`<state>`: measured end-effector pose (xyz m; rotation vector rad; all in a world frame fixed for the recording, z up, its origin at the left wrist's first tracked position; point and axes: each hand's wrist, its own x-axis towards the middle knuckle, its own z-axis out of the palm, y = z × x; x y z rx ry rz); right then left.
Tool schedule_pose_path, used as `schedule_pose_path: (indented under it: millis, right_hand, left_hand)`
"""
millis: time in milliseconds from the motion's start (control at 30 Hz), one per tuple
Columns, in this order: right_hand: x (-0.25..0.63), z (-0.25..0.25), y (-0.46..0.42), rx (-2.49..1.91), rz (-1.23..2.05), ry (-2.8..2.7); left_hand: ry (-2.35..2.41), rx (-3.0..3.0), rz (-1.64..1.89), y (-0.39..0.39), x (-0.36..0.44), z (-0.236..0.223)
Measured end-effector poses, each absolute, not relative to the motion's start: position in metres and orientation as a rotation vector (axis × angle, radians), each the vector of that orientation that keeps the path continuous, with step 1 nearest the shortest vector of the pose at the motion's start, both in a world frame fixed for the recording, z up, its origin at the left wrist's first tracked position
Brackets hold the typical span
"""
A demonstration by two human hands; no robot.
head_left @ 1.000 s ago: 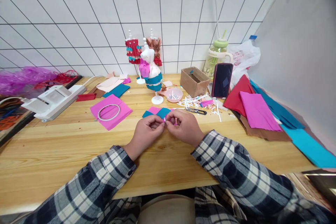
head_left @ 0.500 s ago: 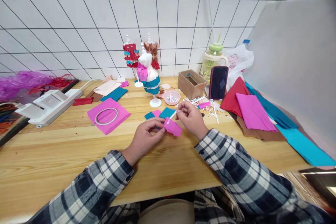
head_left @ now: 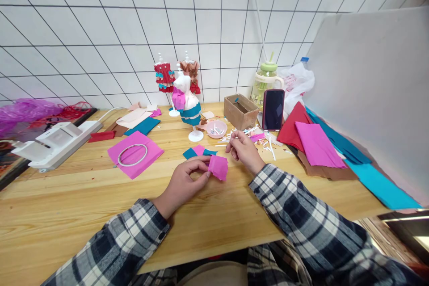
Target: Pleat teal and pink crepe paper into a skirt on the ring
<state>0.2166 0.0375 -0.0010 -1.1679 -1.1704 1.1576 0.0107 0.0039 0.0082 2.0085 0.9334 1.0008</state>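
Note:
My left hand (head_left: 188, 178) pinches a small folded pink paper piece (head_left: 218, 166) just above the wooden table (head_left: 83, 201). A little to the right, my right hand (head_left: 243, 148) has its fingers pinched together near the white paper scraps (head_left: 264, 136); a thin white strip seems to be between the fingertips. Small teal and pink paper squares (head_left: 197, 151) lie just beyond my hands. Behind them stands a white mini mannequin (head_left: 186, 98) dressed in pink, white and teal paper.
A pink sheet with a ring (head_left: 134, 154) lies at left, beside a white machine (head_left: 53, 143). A pink bowl (head_left: 216, 128), cardboard box (head_left: 240, 111), phone (head_left: 273, 109) and bottle (head_left: 266, 81) stand at back. Stacked coloured sheets (head_left: 318, 145) fill the right side. Two other dressed mannequins (head_left: 164, 78) stand by the wall.
My hands have come apart: the right one moved away to the right and back toward the scraps, while the left keeps the pink piece. The view tilted slightly.

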Motion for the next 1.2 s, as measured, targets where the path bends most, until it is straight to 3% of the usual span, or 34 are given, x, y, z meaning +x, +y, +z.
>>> schedule_pose_path:
  millis: [133, 300, 467, 567, 733, 933, 1200]
  right_hand:
    - [0.228, -0.005, 0.043, -1.319, 0.982, -1.258]
    - [0.246, -0.003, 0.043, -1.707, 0.375, -1.744]
    - [0.248, 0.008, 0.036, -1.819, 0.210, -2.003]
    - [0.244, 0.011, 0.033, -1.815, 0.243, -2.092]
    - [0.238, 0.001, 0.033, -1.582, 0.568, -2.310]
    - [0.230, -0.015, 0.035, -1.318, 0.478, -2.448]
    - [0.232, -0.021, 0.040, -1.419, 0.400, -2.380]
  left_hand:
    - [0.907, 2.056, 0.938, 0.005, 0.010, 0.005]
    - [0.702, 2.276, 0.748, 0.007, 0.009, -0.002]
    - [0.661, 2.358, 0.713, 0.008, 0.008, -0.004]
    - [0.642, 2.372, 0.674, 0.007, 0.007, -0.003]
    - [0.588, 2.384, 0.609, 0.005, 0.007, 0.001]
    - [0.479, 2.420, 0.476, 0.003, 0.007, 0.007]
    - [0.457, 2.783, 0.304, -0.006, -0.002, 0.023]
